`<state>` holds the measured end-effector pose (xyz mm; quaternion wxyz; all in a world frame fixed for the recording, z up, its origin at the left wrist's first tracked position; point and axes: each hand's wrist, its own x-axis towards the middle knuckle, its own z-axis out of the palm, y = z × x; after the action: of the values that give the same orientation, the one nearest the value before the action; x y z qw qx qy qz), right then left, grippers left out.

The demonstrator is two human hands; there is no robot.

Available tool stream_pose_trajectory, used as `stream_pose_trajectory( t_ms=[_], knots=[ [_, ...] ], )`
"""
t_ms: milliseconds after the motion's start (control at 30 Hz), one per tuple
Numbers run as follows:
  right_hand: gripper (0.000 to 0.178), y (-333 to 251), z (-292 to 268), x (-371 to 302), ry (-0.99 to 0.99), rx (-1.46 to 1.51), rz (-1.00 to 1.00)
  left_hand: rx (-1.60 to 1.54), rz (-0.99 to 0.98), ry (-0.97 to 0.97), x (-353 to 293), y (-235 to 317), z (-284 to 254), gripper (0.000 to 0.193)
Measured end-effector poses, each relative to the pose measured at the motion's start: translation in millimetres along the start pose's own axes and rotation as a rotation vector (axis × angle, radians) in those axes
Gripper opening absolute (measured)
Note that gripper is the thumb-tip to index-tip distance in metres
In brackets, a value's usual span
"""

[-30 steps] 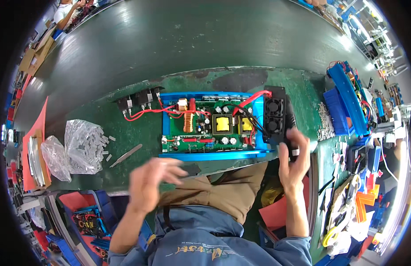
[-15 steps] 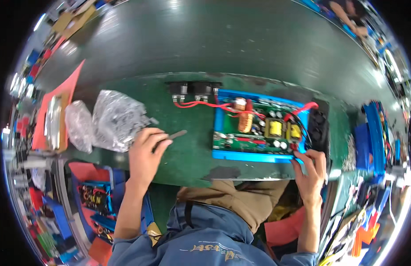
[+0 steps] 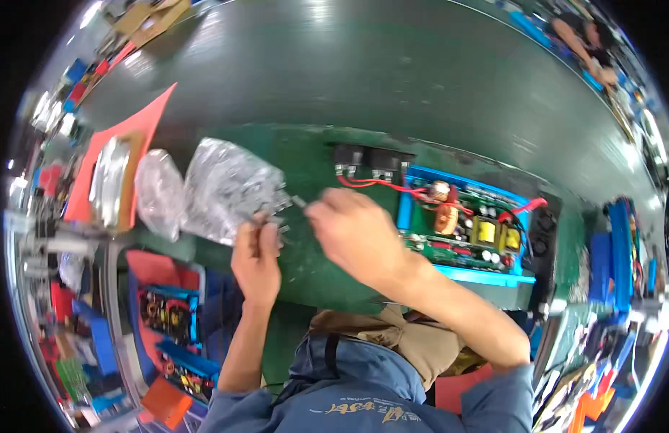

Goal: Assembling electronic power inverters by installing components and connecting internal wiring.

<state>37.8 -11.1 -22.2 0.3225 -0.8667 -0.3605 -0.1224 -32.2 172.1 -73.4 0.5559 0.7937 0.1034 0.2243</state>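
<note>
My left hand [image 3: 256, 263] is closed beside the open end of a clear plastic bag [image 3: 230, 191] of small grey metal pieces. Between its fingers something small and dark shows, too hidden to name. My right hand [image 3: 360, 234], blurred by motion, reaches across to the bag's right side. Its fingertips are close to a small grey piece [image 3: 298, 201]; whether they touch it or hold anything is unclear. Farther right lies an open blue metal case [image 3: 486, 276] with a green circuit board, copper coils and yellow transformers. Red wires join it to a pair of black sockets [image 3: 374, 160].
A second clear plastic bag [image 3: 160, 191] lies left of the first, beside a red sheet [image 3: 82, 198] with a silvery packet on it. Below the table's left side, a blue bin [image 3: 212, 296] holds more circuit assemblies. Blue parts [image 3: 619, 252] stand at the right.
My right hand has left the blue case and swung left to the bag. My left hand has drawn in at the bag; the grey strip it held no longer shows clearly. The view has shifted.
</note>
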Motion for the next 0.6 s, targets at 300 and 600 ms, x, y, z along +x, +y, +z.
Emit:
stream_pose_trajectory(
  t_ms=[300,600],
  knots=[
    [0.014,-8.5,79.8,35.9,-0.186,-0.456,0.151,0.048,0.078,0.078,3.9,-19.7,-13.6,0.03],
    [0.014,-53.9,-44.2,-102.0,0.076,0.269,0.247,-0.037,0.035,-0.19,-4.6,23.4,-7.7,0.022]
  ],
)
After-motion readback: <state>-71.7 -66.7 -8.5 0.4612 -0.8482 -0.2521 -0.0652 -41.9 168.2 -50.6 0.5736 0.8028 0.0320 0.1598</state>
